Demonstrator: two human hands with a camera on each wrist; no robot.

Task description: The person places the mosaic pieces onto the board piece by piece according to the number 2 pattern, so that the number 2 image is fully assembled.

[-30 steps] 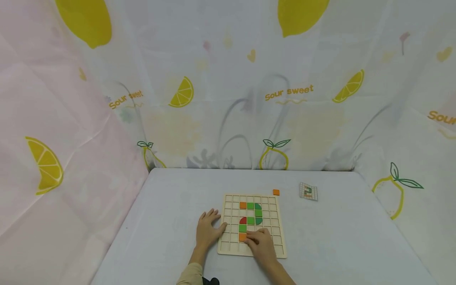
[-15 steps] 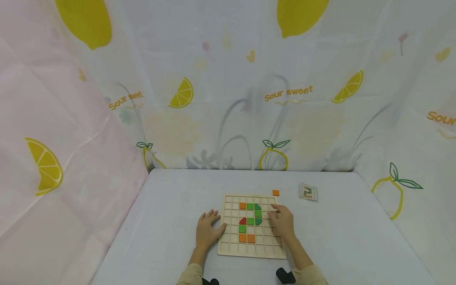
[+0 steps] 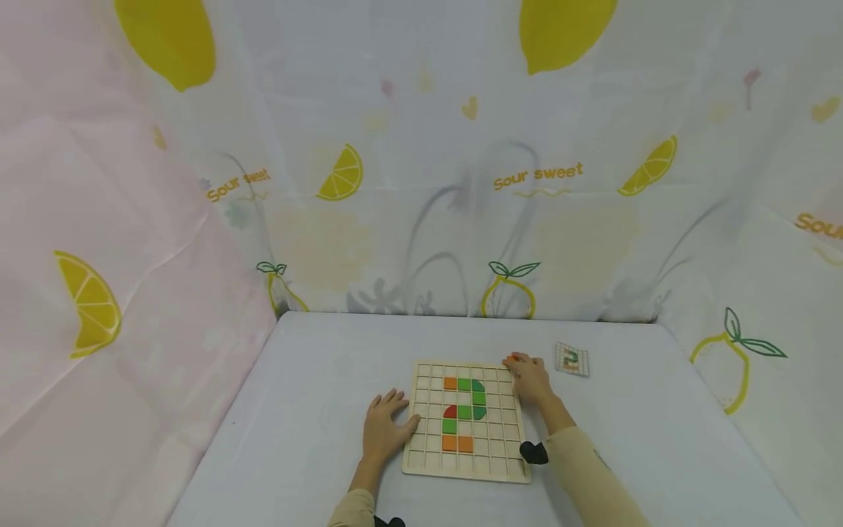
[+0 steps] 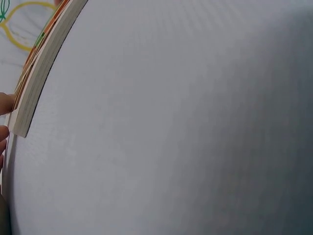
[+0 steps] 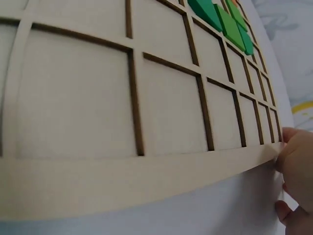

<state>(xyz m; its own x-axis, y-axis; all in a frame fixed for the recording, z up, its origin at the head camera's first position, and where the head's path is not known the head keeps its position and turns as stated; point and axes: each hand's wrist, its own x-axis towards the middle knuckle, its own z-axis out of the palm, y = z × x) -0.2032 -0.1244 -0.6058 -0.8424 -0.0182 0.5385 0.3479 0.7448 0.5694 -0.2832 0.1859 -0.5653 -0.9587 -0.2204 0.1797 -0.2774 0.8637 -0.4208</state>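
Observation:
A light wooden grid board (image 3: 431, 461) lies on the table, with several orange, green, dark green and red tiles (image 3: 464, 413) set in its cells in a bent line. Two orange tiles (image 3: 465, 443) sit side by side nearest the person. Along the board's left edge rests my left hand (image 3: 383, 428), fingers spread and thumb touching the rim. My right hand (image 3: 532, 377) is at the board's far right corner, its fingertips pinching a loose orange tile (image 3: 510, 359) that they partly cover. The right wrist view shows that hand (image 5: 298, 166) past the board's corner, without the tile visible.
A small card (image 3: 571, 359) printed with a coloured pattern on a grid lies to the right of my right hand. White cloth covers the table (image 3: 316, 380). A lemon-printed curtain (image 3: 421, 219) stands behind and at both sides.
My right hand first let go of an orange tile beside the near orange one, then moved away and up to the loose tile at the far corner. My left hand stayed put.

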